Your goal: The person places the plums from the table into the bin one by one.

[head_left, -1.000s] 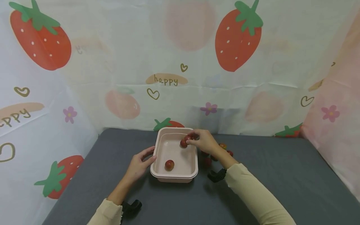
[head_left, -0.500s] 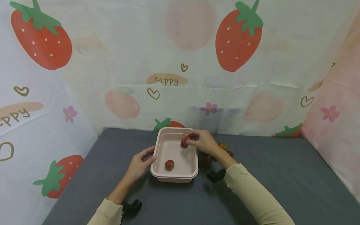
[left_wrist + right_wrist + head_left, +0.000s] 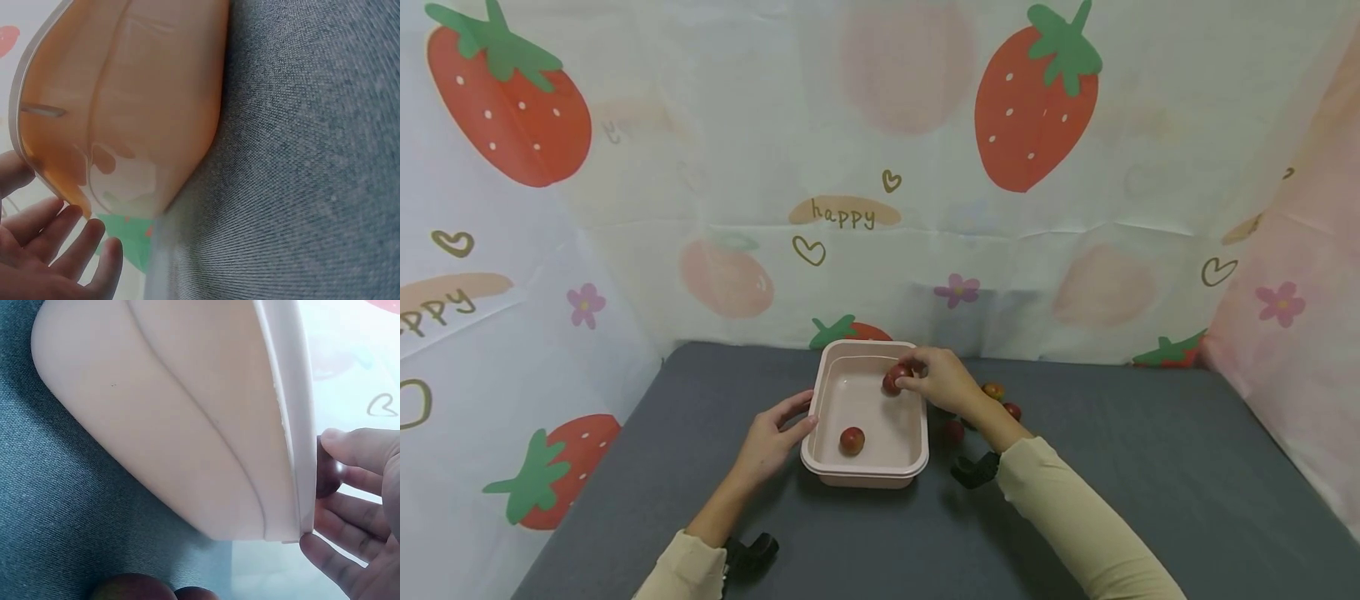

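A pale pink plastic box (image 3: 868, 417) stands on the grey cloth. My left hand (image 3: 769, 437) rests against its left side, fingertips and thumb touching the rim; in the left wrist view the fingers (image 3: 81, 247) look relaxed. Over the box's right rim reaches my right hand (image 3: 942, 379), pinching a dark red plum (image 3: 901, 372) between thumb and fingers inside the far right part. Right under it, partly hidden, is a second plum (image 3: 891, 387). Another plum (image 3: 852, 441) lies on the box floor near the front. The right wrist view shows the pinched plum (image 3: 326, 472) just past the rim.
Several more plums (image 3: 953, 432) lie on the cloth right of the box, partly covered by the right forearm. Black wrist mounts (image 3: 976, 471) hang from both arms. A strawberry-printed curtain (image 3: 850, 275) closes off the back and sides of the grey table (image 3: 1112, 467).
My right hand stays nearly still over the box; the pinched plum shifts slightly left and overlaps the one under it more. The left hand and the box hold their place.
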The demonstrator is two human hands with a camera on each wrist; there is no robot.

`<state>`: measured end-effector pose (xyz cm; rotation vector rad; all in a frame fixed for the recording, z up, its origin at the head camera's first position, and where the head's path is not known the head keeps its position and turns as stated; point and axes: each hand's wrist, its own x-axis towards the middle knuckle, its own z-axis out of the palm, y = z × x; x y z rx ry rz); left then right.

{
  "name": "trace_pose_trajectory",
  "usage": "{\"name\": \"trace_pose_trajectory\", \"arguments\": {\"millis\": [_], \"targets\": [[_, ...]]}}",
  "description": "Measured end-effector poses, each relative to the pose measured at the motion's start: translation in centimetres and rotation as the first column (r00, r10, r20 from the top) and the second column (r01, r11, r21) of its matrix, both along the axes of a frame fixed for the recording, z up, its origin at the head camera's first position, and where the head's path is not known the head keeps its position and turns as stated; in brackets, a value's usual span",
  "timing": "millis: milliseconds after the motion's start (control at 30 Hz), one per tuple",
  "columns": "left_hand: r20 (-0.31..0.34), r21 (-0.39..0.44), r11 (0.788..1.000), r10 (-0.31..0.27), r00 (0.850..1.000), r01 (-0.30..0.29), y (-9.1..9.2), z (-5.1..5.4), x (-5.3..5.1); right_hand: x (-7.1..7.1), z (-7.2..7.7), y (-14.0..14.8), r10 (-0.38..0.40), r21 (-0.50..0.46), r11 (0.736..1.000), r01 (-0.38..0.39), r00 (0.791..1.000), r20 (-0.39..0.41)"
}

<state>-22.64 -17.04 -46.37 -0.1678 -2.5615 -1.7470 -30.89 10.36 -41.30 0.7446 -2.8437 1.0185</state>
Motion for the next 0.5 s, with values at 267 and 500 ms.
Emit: {"name": "trace_pose_trajectory", "arguments": {"millis": [267,500], "targets": [[-0.001,0.005,1.0,-0.006,1.0,0.006,-0.09,-0.03,-0.08,0.14,0.25,-0.06,0.018,0.016,1.0,-0.018,1.0,-0.013],[-0.001,0.005,1.0,-0.004,1.0,0.004,-0.07,0.01,0.02,0.39,0.49,-0.17,0.029,0.011,1.0,-0.03,0.999,0.016]]}}
